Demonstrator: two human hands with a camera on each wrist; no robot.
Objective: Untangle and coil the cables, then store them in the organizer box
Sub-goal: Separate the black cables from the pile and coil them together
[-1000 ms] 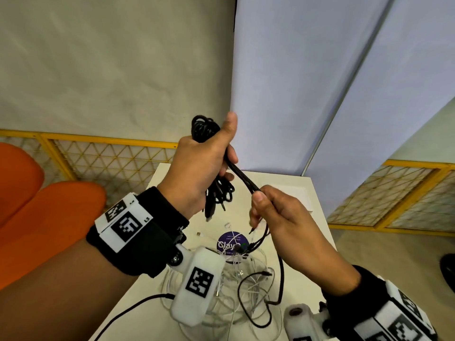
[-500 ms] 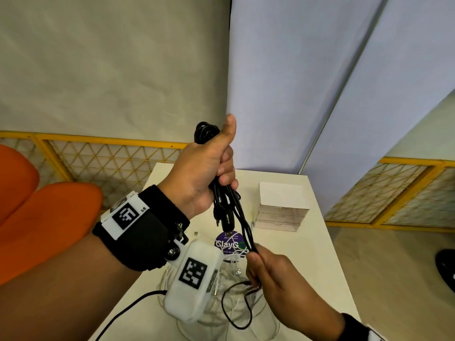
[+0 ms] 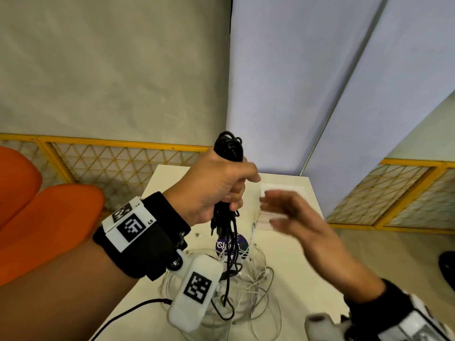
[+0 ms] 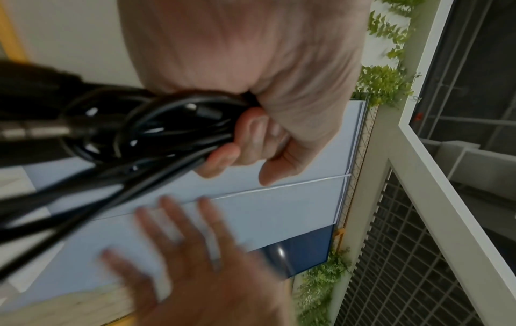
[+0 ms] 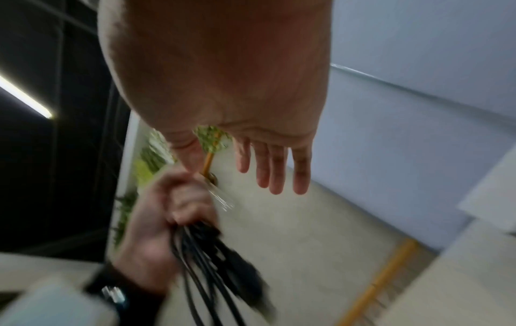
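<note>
Head view shows one left hand (image 3: 216, 188) raised above the white counter (image 3: 290, 257), its fingers (image 4: 223, 157) curled tight round one bundle of coiled black cable (image 3: 227, 212), whose loose end hangs down into a tangle of thin white cables (image 3: 256, 291) on the counter. To the right, one blurred right hand (image 3: 302, 225) hovers beside the bundle, fingers (image 5: 275, 174) straight and spread, holding nothing.

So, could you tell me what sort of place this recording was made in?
Probably a partitioned indoor work or test area, not a home: a small white table stands inside low yellow mesh fencing, pale blue partition panels rise behind it, and an orange seat sits alongside.
</note>
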